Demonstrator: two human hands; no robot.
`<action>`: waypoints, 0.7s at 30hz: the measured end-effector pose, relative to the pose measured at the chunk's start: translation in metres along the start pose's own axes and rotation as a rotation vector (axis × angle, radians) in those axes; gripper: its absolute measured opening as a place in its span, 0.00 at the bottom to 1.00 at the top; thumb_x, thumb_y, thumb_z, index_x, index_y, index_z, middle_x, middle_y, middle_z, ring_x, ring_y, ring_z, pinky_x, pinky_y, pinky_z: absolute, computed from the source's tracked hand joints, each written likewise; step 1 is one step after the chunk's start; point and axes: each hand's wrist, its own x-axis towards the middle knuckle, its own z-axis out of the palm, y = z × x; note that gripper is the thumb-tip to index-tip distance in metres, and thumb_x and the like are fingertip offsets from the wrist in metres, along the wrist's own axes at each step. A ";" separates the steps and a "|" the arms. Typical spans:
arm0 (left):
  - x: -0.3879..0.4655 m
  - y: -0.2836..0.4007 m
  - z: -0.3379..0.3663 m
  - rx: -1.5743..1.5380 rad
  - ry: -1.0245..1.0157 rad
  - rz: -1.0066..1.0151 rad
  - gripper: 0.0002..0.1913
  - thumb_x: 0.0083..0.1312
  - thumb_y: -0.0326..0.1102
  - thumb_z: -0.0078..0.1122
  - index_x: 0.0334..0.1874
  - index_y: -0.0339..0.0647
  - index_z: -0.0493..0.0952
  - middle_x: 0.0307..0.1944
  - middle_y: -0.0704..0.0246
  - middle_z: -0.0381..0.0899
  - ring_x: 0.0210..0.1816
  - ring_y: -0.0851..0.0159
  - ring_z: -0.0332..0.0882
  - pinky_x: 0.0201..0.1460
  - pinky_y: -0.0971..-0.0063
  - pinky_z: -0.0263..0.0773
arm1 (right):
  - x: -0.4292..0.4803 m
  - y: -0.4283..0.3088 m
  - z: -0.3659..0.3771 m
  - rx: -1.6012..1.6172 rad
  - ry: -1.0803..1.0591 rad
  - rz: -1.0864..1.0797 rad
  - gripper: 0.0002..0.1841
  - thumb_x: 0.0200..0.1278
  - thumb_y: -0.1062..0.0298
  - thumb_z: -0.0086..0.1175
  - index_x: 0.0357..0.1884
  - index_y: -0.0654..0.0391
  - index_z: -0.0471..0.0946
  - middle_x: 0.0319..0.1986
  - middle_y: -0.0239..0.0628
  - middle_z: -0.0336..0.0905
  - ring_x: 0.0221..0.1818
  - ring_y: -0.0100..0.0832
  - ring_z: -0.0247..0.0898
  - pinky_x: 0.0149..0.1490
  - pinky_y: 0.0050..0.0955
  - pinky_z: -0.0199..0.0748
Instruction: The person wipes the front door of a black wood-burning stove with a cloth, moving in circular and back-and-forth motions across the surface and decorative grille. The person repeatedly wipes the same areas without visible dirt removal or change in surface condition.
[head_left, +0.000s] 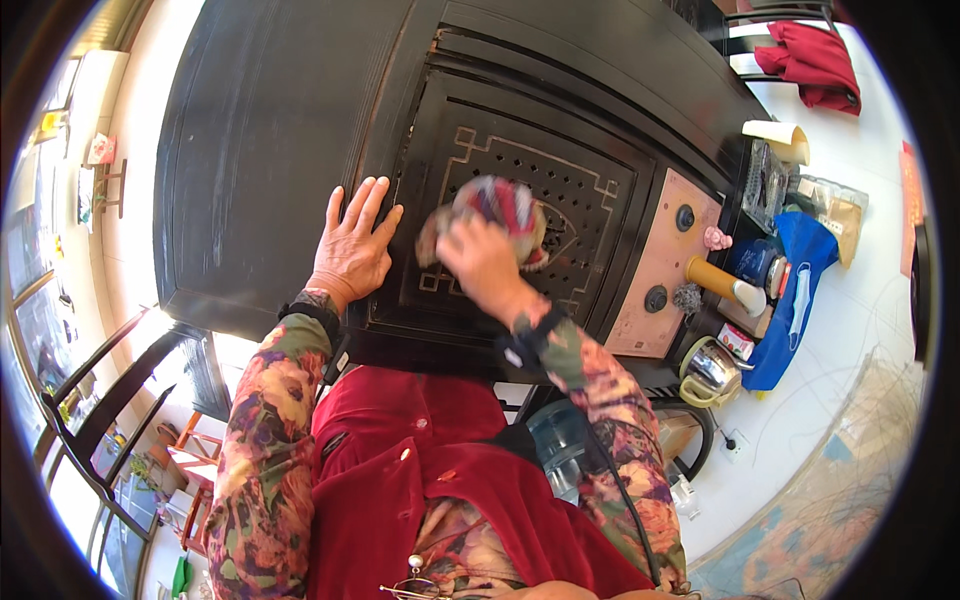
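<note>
My left hand (352, 251) lies flat, fingers spread, on the dark wooden table (262, 150), beside the raised edge of its inset part. Blurred by motion, my right hand (484, 259) presses on a bunched multicoloured cloth (502, 210). The cloth rests over the recessed panel (592, 157), which has small cut-out holes and a fretwork border line. Part of the panel's central pattern is hidden under cloth and hand.
Right of the panel lies a pink mat (649, 315) with two dark knobs. Beyond it stand a yellow cylinder (712, 277), a pink figurine (717, 238), a kettle (709, 371) and a blue bag (802, 247). A black chair (97, 397) is at lower left.
</note>
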 end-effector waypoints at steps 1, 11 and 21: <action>0.000 0.000 0.000 -0.007 -0.012 -0.009 0.32 0.57 0.35 0.63 0.70 0.45 0.80 0.85 0.56 0.56 0.86 0.52 0.50 0.86 0.39 0.43 | -0.018 -0.018 -0.006 0.093 -0.029 -0.046 0.06 0.57 0.65 0.59 0.37 0.50 0.78 0.38 0.34 0.74 0.46 0.38 0.76 0.43 0.35 0.72; -0.001 0.002 -0.001 0.005 -0.018 -0.009 0.33 0.57 0.35 0.64 0.70 0.45 0.80 0.85 0.57 0.55 0.87 0.52 0.49 0.86 0.40 0.43 | 0.058 0.090 0.017 0.048 0.246 0.404 0.06 0.66 0.69 0.61 0.44 0.52 0.80 0.40 0.39 0.75 0.47 0.47 0.75 0.46 0.46 0.79; -0.001 0.001 0.001 0.014 0.011 0.001 0.32 0.58 0.35 0.63 0.69 0.45 0.80 0.85 0.56 0.55 0.86 0.51 0.50 0.85 0.39 0.44 | -0.022 -0.023 -0.006 0.125 0.068 -0.156 0.05 0.56 0.64 0.59 0.34 0.48 0.76 0.38 0.31 0.74 0.44 0.36 0.74 0.41 0.33 0.71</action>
